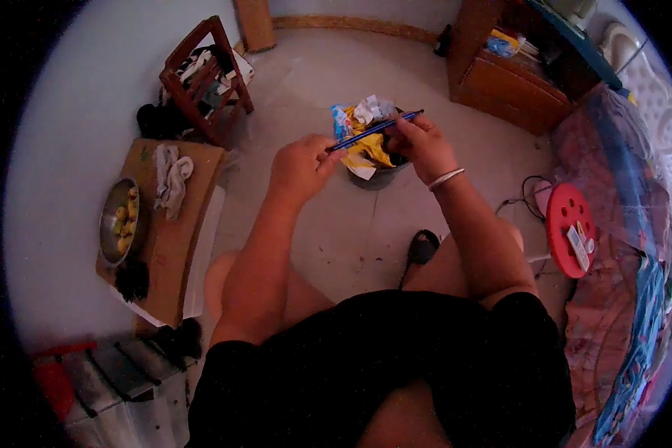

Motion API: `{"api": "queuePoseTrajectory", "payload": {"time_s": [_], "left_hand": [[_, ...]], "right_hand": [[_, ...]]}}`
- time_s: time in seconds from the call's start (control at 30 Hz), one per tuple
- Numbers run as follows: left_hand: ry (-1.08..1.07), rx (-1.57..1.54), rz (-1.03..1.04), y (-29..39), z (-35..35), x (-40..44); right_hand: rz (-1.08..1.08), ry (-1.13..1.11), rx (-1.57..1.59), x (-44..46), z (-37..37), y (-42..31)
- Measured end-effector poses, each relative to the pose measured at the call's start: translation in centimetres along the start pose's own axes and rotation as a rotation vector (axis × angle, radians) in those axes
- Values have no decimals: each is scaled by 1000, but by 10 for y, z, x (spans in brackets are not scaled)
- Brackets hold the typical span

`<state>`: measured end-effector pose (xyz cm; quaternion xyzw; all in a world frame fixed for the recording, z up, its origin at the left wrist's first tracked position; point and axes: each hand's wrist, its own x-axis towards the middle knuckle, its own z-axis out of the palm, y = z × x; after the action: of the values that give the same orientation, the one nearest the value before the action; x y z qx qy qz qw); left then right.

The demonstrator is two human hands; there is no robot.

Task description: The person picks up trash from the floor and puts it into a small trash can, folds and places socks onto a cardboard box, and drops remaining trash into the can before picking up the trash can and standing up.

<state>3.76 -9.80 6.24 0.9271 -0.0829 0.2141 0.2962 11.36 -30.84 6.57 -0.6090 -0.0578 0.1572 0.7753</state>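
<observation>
A thin blue stick, perhaps a pen, is stretched between my two hands, its right end a little higher. My left hand pinches the lower left end. On the right, my right hand, with a light bracelet at the wrist, grips it close to the dark tip. Behind and below the stick stands a grey bin filled with yellow, white and blue wrappers. The hands are above the bin's near side.
At left, a cardboard-topped surface bears a metal bowl of fruit and a cloth. A wooden chair stands behind it. At right are a red stool, a wooden cabinet and a bed.
</observation>
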Motion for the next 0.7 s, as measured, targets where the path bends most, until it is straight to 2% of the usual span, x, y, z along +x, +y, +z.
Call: {"api": "queuePoseTrajectory", "payload": {"time_s": [0.13, 0.2, 0.3, 0.43, 0.47, 0.53, 0.57, 0.63, 0.67, 0.7], "left_hand": [[103, -1, 93, 2, -3, 0], [141, -7, 132, 6, -5, 1], [188, -24, 200, 6, -3, 1], [173, -35, 214, 4, -1, -2], [170, -40, 212, 4, 0, -2], [88, -43, 89, 3, -1, -4], [90, -47, 86, 2, -1, -5], [-76, -93, -39, 1, -2, -7], [-73, -99, -41, -3, -2, -9], [-197, -73, -103, -8, -1, -10]], "right_hand": [[69, 26, 123, -1, -1, 5], [216, -46, 302, -2, -2, 9], [290, -95, 400, 9, -7, 32], [262, -50, 439, 7, -6, 33], [193, -71, 410, 9, -8, 30], [126, -91, 376, 15, -16, 27], [66, -40, 255, 19, -21, 25], [7, 9, 127, 29, -31, 23], [-119, 76, -217, 34, -36, 22], [-245, 146, -562, 37, -42, 22]]}}
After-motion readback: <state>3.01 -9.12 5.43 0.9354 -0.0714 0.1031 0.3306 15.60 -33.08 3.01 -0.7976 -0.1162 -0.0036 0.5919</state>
